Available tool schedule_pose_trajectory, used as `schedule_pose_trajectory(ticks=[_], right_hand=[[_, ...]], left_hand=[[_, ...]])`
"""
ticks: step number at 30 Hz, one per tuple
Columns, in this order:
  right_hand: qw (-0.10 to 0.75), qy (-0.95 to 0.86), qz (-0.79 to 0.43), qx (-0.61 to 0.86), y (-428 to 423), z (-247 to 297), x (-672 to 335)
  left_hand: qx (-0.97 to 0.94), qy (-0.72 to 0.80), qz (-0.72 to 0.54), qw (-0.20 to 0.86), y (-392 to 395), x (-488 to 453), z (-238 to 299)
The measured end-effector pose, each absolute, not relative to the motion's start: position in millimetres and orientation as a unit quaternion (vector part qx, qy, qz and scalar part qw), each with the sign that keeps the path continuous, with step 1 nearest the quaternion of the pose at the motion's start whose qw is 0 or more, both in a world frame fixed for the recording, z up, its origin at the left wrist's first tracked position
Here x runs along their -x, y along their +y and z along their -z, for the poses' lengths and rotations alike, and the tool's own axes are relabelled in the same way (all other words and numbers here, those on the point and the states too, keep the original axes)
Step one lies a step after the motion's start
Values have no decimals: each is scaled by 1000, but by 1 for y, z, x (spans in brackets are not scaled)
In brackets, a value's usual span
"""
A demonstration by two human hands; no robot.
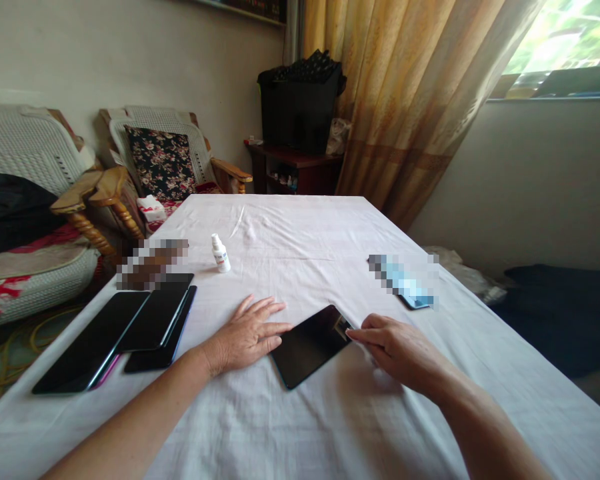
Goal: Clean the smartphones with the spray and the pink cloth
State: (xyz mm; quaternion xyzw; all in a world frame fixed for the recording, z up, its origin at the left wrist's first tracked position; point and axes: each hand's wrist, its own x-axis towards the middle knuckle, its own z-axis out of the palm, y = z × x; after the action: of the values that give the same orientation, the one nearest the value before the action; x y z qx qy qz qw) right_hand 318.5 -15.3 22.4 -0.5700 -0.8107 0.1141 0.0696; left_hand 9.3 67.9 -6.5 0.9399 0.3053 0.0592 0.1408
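Note:
A black smartphone (310,345) lies screen-up on the white tablecloth (300,253) in front of me. My left hand (247,335) rests flat beside its left edge, fingers spread, fingertips touching the phone. My right hand (397,347) is at the phone's right corner, fingers pressed together in a pinch against that corner; whether anything sits between them is too small to see.
Several dark phones (130,330) lie stacked at the table's left edge. A small white bottle (221,253) stands behind them. A blurred blue item (405,281) lies at the right. Wooden armchairs (130,180) stand left; curtain and cabinet behind.

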Motion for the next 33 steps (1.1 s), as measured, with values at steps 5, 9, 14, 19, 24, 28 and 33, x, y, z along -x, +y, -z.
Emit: schedule_pose_trajectory(ticks=[5, 9, 14, 19, 24, 28, 33], right_hand=[[70, -803, -109, 582, -14, -25, -320], [67, -799, -84, 592, -12, -20, -316], [70, -789, -40, 609, -8, -11, -309], [64, -777, -28, 625, -3, -10, -301], [50, -767, -29, 639, 4, -12, -293], [63, -758, -24, 649, 10, -9, -286], [73, -734, -17, 675, 14, -8, -278]], left_hand=[[-938, 309, -59, 149, 67, -10, 5], [-936, 310, -65, 156, 68, -10, 6], [-936, 310, -60, 158, 68, -9, 6], [-937, 308, -63, 154, 68, -10, 6], [-935, 309, -70, 160, 68, -9, 7], [-934, 303, -85, 168, 68, -8, 9], [-934, 305, -84, 168, 68, -9, 9]])
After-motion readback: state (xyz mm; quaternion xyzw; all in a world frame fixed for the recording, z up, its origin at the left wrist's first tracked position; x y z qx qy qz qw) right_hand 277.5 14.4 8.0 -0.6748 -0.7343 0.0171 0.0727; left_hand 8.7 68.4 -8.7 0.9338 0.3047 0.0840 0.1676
